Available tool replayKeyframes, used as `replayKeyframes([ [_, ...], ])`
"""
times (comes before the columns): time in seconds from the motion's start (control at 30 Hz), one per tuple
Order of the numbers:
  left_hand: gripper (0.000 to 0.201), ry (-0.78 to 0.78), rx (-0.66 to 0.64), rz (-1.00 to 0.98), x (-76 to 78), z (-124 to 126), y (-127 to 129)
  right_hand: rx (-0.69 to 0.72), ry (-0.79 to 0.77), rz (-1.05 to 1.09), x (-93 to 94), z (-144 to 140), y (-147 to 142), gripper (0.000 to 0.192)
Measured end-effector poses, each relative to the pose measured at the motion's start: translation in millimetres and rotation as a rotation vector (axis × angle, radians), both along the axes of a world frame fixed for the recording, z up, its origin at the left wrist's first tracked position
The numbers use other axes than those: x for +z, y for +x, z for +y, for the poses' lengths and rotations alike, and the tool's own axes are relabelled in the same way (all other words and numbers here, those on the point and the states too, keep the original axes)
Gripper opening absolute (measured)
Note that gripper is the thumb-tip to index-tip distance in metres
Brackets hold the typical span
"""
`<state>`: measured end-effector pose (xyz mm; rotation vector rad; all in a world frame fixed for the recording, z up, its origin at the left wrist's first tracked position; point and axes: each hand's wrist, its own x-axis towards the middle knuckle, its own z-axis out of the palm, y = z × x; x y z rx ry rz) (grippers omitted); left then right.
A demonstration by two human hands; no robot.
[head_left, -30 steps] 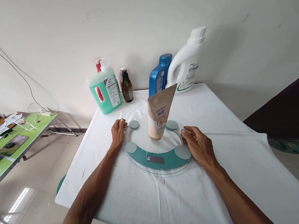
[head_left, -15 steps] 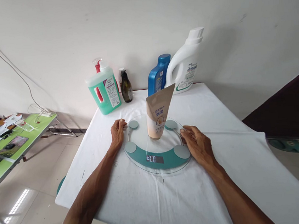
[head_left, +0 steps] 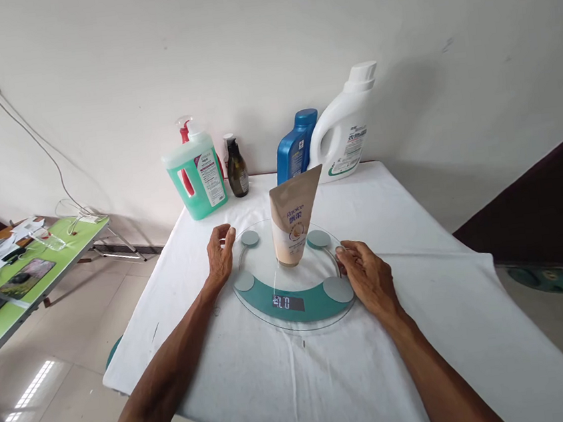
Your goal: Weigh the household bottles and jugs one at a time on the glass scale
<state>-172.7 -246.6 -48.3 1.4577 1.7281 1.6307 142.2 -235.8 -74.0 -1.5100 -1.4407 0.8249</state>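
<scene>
A round glass bathroom scale (head_left: 291,304) with a teal band and a lit display lies on the white-clothed table. On its glass a beige and white squeeze tube (head_left: 291,223) stands upright on its cap, its wide end up. My left hand (head_left: 220,254) is just beside the scale's left rim, thumb apart from the lightly bent fingers, holding nothing. At the right rim, my right hand (head_left: 368,272) has its thumb and curled fingers on the glass edge; the fingertips are partly hidden.
Along the wall stand a green liquid jug (head_left: 198,179), a dark pump bottle (head_left: 238,172), a blue bottle (head_left: 295,149) and a white detergent jug (head_left: 346,133). A green side table (head_left: 65,254) with papers and a mouse is at the left.
My left hand has come slightly away from the scale's left rim, its thumb parted from the fingers. My right hand stays at the right rim. The view has shifted slightly; the tube still stands.
</scene>
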Motion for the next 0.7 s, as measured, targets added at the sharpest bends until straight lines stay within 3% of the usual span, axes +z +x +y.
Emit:
replayKeyframes([
  [0.17, 0.064, 0.106, -0.189, 0.095, 27.1, -16, 33, -0.006, 0.015, 0.037, 0.5, -2, -1, 0.064],
  [0.3, 0.075, 0.007, -0.315, 0.052, 41.3, -13, 67, -0.003, 0.028, 0.073, -2.6, -1, -1, 0.063],
  [0.43, 0.053, -0.147, -0.386, 0.028, 44.9, -2, 91, 0.008, 0.053, 0.087, -4.6, 1, 0, 0.061],
  [0.6, 0.039, -0.143, -0.316, -0.108, 43.2, 3, 106, 0.018, 0.093, 0.119, -4.7, 1, -2, 0.06],
  [0.7, 0.036, -0.137, -0.258, -0.148, 54.5, 13, 113, -0.005, 0.128, 0.159, -5.1, 2, -4, 0.059],
])
